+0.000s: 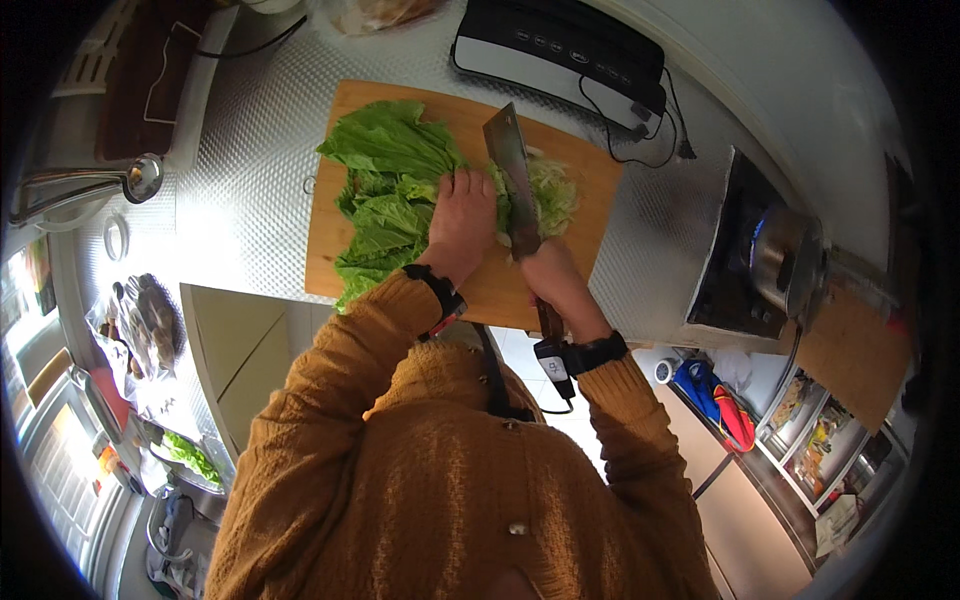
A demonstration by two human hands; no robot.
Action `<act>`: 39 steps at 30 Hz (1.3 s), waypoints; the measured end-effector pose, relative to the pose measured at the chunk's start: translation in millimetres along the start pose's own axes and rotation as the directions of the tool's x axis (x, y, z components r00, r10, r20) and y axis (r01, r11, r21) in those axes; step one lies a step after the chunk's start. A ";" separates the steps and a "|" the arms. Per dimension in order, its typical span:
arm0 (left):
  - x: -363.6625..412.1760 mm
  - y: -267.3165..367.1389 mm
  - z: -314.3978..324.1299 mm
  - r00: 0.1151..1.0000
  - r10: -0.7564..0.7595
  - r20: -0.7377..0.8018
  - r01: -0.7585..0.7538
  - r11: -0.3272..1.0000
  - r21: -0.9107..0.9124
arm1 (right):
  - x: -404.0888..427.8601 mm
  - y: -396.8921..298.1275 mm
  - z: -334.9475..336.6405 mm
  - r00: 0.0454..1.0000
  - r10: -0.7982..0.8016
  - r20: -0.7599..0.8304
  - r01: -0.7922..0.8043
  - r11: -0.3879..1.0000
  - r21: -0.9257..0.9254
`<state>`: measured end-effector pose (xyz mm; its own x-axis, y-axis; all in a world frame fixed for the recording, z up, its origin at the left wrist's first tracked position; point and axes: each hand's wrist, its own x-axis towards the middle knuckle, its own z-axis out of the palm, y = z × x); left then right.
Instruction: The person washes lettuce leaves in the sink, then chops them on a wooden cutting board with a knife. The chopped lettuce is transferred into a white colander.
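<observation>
My left hand (pixel 463 217) presses down on green leafy vegetables (pixel 394 139), fingers bunched together over their right end. The leaves spread over the left part of a wooden cutting board (pixel 555 300). My right hand (pixel 559 281) is closed around the handle of a cleaver (pixel 508 146). Its blade stands just right of my left fingers, between the leaves and a pile of pale shredded vegetable (pixel 553 195) on the board's right part. Whether the blade's edge touches the board cannot be told.
A black and silver countertop appliance (pixel 559 56) with a cable lies behind the board. At right, a metal pot (pixel 784 259) stands over a blue flame on a black stove (pixel 731 262). A metal ladle (pixel 142 178) and a bag of dark items (pixel 146 322) are at left.
</observation>
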<state>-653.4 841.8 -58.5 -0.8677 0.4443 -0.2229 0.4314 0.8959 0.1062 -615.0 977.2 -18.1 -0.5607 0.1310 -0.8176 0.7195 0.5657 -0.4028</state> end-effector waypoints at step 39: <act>3.3 -6.4 0.3 0.995 -0.029 0.097 0.036 0.997 -0.074 | 23.1 -3.0 37.5 0.891 -0.314 -0.328 0.258 0.945 -0.202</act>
<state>-658.9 837.5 -60.2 -0.8518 0.4160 -0.3183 0.3806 0.9091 0.1695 -614.7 947.9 -51.2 -0.8598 0.2063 -0.4671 0.4521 0.7328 -0.5085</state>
